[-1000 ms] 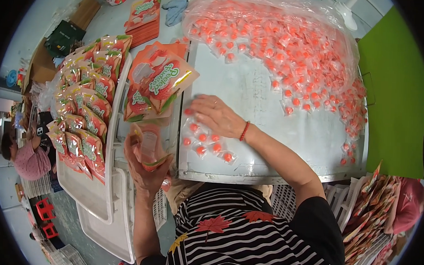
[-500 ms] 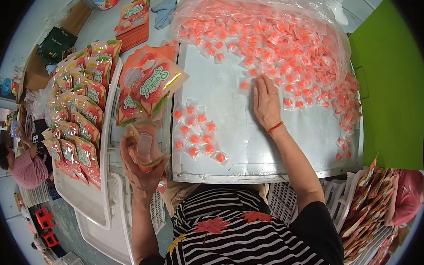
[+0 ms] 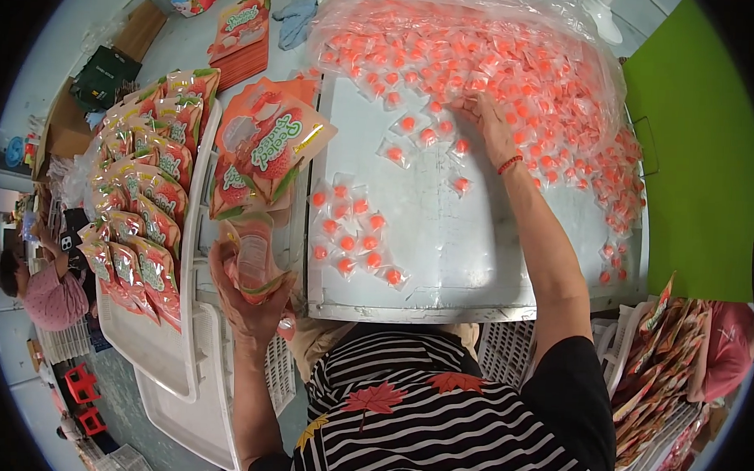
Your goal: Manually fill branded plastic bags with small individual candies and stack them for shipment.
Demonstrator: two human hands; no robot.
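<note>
Presumably light and limp, a pouch (image 3: 254,254) is cupped by its sides, the best hold, in the curled left hand (image 3: 251,314) beside the counter (image 3: 442,276); on it, slick-looking wrapped sweets (image 3: 552,83), best pinched, are reached by the half-curled right hand (image 3: 488,129), any grip hidden.

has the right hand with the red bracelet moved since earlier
Yes: the right hand moved rightward and forward, away from the left edge of the flat grey tabletop, to the heaped wrapped red balls.
</note>
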